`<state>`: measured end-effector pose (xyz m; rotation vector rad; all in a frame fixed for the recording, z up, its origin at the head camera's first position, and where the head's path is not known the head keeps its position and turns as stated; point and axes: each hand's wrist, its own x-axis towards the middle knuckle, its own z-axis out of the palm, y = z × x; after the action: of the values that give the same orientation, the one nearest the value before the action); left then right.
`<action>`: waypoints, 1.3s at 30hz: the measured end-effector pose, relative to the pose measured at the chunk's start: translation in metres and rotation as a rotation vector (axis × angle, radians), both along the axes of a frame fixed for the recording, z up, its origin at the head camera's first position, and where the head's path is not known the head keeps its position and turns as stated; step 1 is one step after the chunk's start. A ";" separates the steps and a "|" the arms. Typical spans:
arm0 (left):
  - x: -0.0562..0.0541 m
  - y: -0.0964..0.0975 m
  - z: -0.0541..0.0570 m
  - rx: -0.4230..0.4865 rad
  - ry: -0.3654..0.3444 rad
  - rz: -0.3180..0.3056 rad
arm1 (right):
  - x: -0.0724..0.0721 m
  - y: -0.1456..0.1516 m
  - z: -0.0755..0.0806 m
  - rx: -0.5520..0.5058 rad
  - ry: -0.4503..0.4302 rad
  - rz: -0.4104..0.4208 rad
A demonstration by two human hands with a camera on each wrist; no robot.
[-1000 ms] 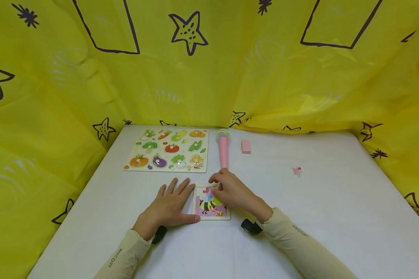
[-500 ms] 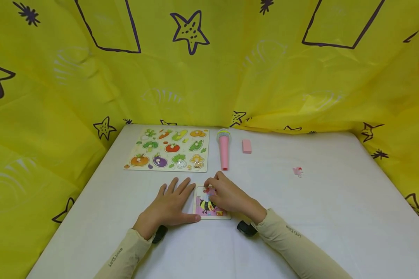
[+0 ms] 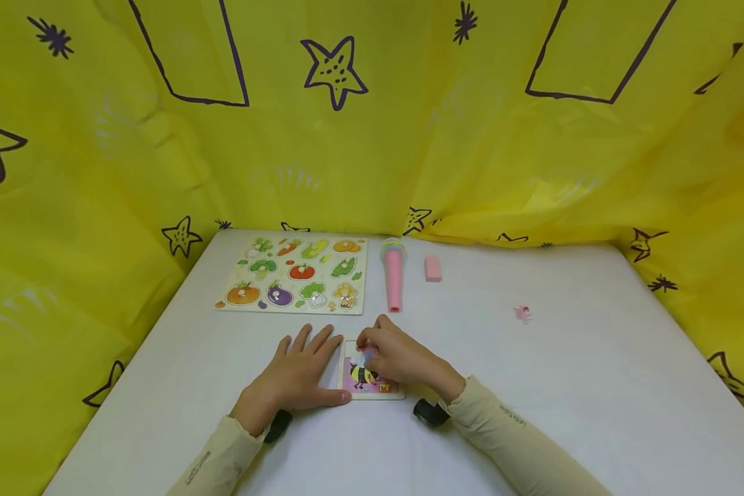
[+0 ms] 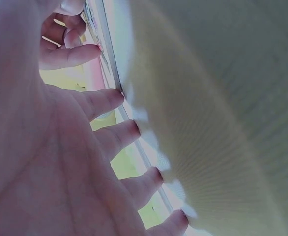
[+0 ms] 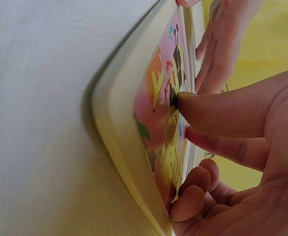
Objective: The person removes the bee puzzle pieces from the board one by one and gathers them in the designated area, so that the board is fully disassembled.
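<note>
A small square jigsaw puzzle [image 3: 362, 377] with a bee picture lies in its pale frame on the table. My left hand [image 3: 294, 377] rests with fingers spread at the frame's left side, the thumb touching its lower left corner. Over the upper right of the puzzle, my right hand [image 3: 405, 358] has its thumb and index finger on the picture, pinching at a puzzle piece that they mostly hide. In the right wrist view, the thumb [image 5: 217, 110] meets the picture near the bee's yellow head, and the other fingers curl by the frame. A pale patch shows at the picture's upper left.
Behind the hands lie a vegetable peg puzzle board [image 3: 290, 275], a pink toy microphone [image 3: 394, 279] and a pink block [image 3: 432, 269]. A small pink piece [image 3: 523, 313] lies on the white table [image 3: 583, 386] to the right. A yellow curtain [image 3: 372, 158] surrounds the table's back and sides.
My right hand has shifted slightly left over the puzzle, and its fingers have lowered onto the picture, uncovering the microphone's lower end. The left hand stays put. The view tilts slightly.
</note>
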<state>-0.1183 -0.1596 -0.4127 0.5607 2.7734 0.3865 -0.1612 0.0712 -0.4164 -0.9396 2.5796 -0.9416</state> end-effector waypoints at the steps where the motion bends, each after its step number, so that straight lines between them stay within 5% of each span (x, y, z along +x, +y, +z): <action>1: 0.001 -0.001 -0.001 0.001 -0.003 0.001 | 0.001 -0.001 -0.001 0.001 -0.005 0.000; 16: 0.010 -0.002 -0.013 0.015 -0.013 0.004 | 0.008 -0.004 -0.013 -0.034 0.000 -0.012; 27: 0.004 -0.005 -0.007 0.013 0.012 -0.025 | 0.005 0.000 -0.005 -0.100 0.039 -0.050; 34: 0.000 -0.004 -0.005 0.016 0.022 -0.026 | 0.001 0.005 0.000 -0.135 0.130 -0.005; 39: -0.001 -0.003 -0.003 0.033 0.012 -0.018 | -0.001 0.007 0.001 -0.183 0.113 0.028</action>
<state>-0.1193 -0.1627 -0.4157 0.5965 2.7762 0.4265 -0.1618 0.0780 -0.4154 -1.1038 2.5979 -1.1646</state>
